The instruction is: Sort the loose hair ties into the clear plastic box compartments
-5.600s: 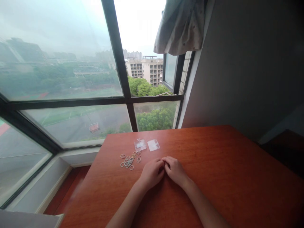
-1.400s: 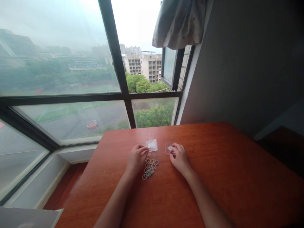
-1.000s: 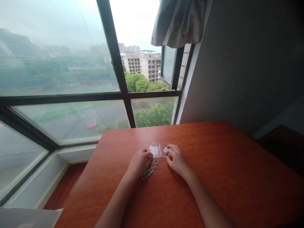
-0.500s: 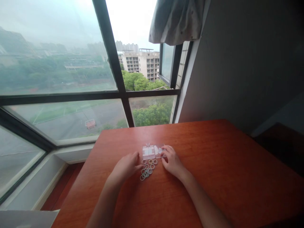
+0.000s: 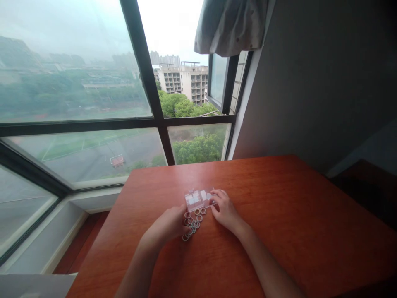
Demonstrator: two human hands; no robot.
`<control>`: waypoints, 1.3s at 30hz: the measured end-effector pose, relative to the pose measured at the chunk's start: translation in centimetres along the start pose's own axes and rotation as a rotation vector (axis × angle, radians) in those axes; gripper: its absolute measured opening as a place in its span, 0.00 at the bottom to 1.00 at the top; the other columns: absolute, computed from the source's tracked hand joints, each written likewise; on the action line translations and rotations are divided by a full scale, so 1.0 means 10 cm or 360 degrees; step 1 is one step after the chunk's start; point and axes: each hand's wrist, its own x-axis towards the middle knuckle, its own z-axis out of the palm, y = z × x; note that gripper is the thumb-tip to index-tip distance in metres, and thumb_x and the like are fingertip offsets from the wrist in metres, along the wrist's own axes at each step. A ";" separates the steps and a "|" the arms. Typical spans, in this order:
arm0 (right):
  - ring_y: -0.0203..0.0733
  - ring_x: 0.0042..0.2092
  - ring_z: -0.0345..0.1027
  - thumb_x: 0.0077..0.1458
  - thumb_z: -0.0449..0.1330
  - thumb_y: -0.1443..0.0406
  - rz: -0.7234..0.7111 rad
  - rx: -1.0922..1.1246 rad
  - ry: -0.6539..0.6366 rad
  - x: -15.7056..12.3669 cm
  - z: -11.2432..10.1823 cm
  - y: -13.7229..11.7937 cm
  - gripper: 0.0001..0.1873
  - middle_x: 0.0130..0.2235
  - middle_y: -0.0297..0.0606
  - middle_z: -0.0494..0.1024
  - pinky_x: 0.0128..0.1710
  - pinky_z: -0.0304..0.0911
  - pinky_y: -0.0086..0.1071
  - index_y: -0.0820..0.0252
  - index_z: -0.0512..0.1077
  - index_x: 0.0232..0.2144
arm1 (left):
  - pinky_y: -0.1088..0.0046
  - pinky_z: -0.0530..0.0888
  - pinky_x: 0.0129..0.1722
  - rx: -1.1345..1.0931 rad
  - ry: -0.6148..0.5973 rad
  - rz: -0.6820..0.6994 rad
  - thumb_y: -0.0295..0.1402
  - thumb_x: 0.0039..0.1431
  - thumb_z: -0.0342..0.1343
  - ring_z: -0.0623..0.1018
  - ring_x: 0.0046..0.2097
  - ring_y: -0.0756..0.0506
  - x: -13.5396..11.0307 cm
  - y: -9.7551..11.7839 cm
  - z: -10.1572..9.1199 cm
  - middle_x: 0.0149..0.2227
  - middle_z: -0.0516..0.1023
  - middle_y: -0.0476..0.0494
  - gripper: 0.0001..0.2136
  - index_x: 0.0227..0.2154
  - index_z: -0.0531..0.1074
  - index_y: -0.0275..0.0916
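Observation:
A small clear plastic box (image 5: 192, 200) stands with its transparent lid (image 5: 204, 195) folded out to the right. My right hand (image 5: 225, 211) holds the lid's right side, fingers curled over it and thumb at its near edge. Several pale rings (image 5: 197, 224) lie in a loose, partly overlapping cluster just in front of the box. My left hand (image 5: 167, 225) reaches in from the left, thumb apart from the fingers. Its thumb is at the left side of the rings, and its fingertips are by the box's near left corner. Nothing is visibly held there.
Both forearms rest over a reddish-brown wooden table (image 5: 294, 223). Dark-framed windows (image 5: 163, 120) rise beyond its far edge, with one pane swung out. A grey curtain (image 5: 231, 31) hangs at the top, and a dark wall (image 5: 294, 91) stands on the right.
My left hand has moved slightly toward the rings, its thumb now among them. The box has turned a little, and a few rings have shifted. My right hand stays at the lid.

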 end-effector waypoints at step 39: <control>0.39 0.36 0.70 0.54 0.57 0.69 -0.0028 -0.0131 -0.0556 -0.04 -0.14 -0.32 0.08 0.34 0.34 0.78 0.38 0.61 0.29 0.55 0.76 0.34 | 0.73 0.68 0.33 -0.0001 0.0053 0.0122 0.32 0.47 0.58 0.77 0.38 0.42 0.08 0.08 0.16 0.38 0.78 0.45 0.14 0.39 0.68 0.41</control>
